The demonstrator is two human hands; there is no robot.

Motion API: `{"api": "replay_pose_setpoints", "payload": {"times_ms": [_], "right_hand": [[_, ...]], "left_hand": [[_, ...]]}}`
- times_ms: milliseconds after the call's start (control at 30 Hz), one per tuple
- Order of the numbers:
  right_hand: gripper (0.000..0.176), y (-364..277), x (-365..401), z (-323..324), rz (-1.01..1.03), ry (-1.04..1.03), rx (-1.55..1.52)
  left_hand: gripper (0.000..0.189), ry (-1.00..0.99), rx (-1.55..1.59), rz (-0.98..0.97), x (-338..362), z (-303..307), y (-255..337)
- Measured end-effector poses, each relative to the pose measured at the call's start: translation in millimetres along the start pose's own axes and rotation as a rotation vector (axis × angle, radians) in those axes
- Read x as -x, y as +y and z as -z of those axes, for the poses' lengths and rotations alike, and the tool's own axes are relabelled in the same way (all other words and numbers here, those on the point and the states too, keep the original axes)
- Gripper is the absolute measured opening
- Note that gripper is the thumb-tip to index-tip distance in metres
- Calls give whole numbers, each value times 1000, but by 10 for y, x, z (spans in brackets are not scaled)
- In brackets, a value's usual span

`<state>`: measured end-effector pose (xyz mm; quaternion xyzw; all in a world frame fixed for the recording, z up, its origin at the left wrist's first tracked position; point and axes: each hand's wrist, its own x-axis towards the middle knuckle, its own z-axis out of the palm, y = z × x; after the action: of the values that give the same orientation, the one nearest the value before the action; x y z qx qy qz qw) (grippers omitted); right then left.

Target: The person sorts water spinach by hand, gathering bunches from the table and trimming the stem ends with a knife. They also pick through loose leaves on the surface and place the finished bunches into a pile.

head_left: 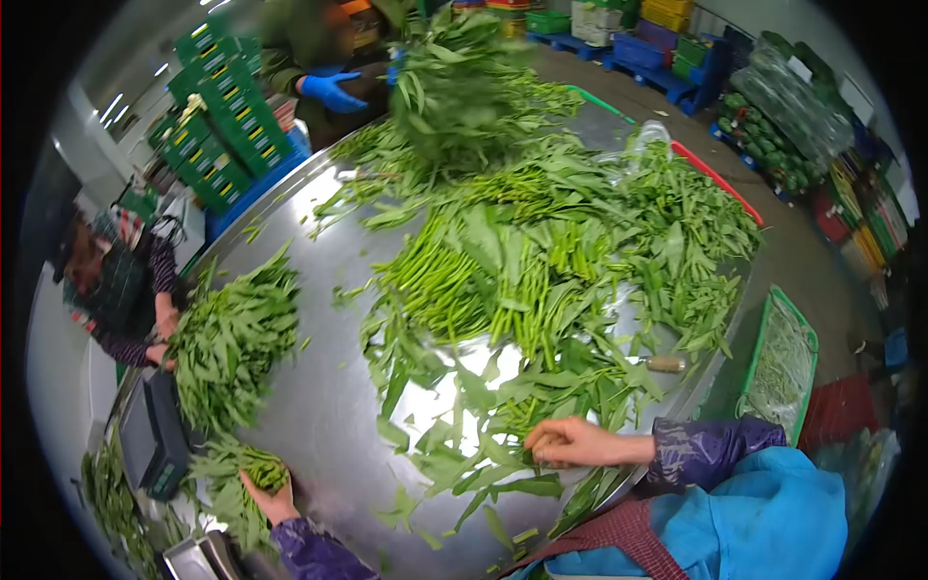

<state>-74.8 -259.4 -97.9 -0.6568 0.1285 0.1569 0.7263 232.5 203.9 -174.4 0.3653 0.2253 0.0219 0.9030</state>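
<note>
My left hand (pixel 271 497) is wrapped round the cut stem end of a leafy green bunch (pixel 227 474) at the lower left of the metal table (pixel 333 440). Its leaves spread left toward a scale. My right hand (pixel 564 443) is over loose leaves (pixel 503 469) near the table's front edge, fingers curled; whether they hold anything is too small to tell. Beyond it lies a big pile of green stems (pixel 435 275) and leaves. A brown-handled tool (pixel 665 363) lies right of the pile.
A scale (pixel 155 435) stands at the left edge. One person (pixel 116 280) at the left holds a large bunch (pixel 237 338); another person with blue gloves (pixel 333 91) handles greens across the table. A green crate (pixel 807 338) is at the right, stacked crates (pixel 208 126) at the back left.
</note>
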Motion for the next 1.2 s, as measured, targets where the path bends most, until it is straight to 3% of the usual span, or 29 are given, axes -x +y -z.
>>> {"api": "replay_pose_setpoints", "payload": {"times_ms": [33, 100, 133, 200, 233, 300, 333, 400, 433, 500, 633, 667, 700, 733, 800, 900, 933, 1033, 1067, 1200], "right_hand": [[23, -78, -11, 148, 16, 58, 8], [21, -206, -66, 458, 183, 220, 139], [20, -317, -70, 607, 174, 297, 148], [14, -398, -141, 961, 344, 477, 332], [13, -466, -159, 1121, 363, 578, 411], [18, -553, -214, 1461, 433, 761, 677], [22, -585, -252, 1632, 452, 800, 844], [28, -623, -406, 1992, 438, 868, 968], [29, -682, -496, 2153, 475, 913, 1029], [32, -853, -702, 2406, 499, 942, 1058], [53, -1149, -1148, 2548, 543, 757, 1242], [67, -1206, -1279, 2579, 471, 651, 1280], [67, -1250, -1390, 2611, 482, 644, 1280], [75, -1290, -1503, 2635, 424, 567, 1347], [93, -1433, -1662, 2639, 358, 471, 1411], [99, -1535, -1813, 2687, 357, 396, 1415], [94, -1579, -1832, 2735, 262, 304, 1298], [84, -1591, -1833, 2916, 282, 240, 1256], [74, -1548, -1780, 2959, 433, 280, 1238], [67, -1646, -1468, 3176, 460, 362, 1106]], "left_hand": [[40, -132, -36, 39, 54, 19, 33], [43, -33, -69, 79, 303, -133, 62], [43, -46, -71, 81, 392, -157, 76], [48, 142, -228, 85, 517, -116, 102], [48, 135, -229, 84, 527, -37, 106], [46, 443, -316, 136, 607, -14, 90], [46, 440, -313, 131, 777, -27, 61], [51, -56, -846, -71, 1600, -297, -54], [51, -53, -842, -79, 1782, -352, -74], [46, -11, -546, 62, 2019, -430, -128], [45, -16, -667, 21, 2166, -422, -378], [45, -49, -729, 65, 2242, -435, -425], [45, -81, -792, 110, 2288, -455, -459], [43, 101, -665, 206, 2281, -519, -499], [42, 121, -641, 188, 2248, -323, -582], [41, 152, -618, 202, 2289, -210, -619], [40, 163, -619, 233, 2315, -206, -628], [39, 179, -608, 244, 2360, -126, -659], [39, 185, -606, 239, 2418, -190, -673], [40, 239, -589, 232, 2654, -387, -647]]}}
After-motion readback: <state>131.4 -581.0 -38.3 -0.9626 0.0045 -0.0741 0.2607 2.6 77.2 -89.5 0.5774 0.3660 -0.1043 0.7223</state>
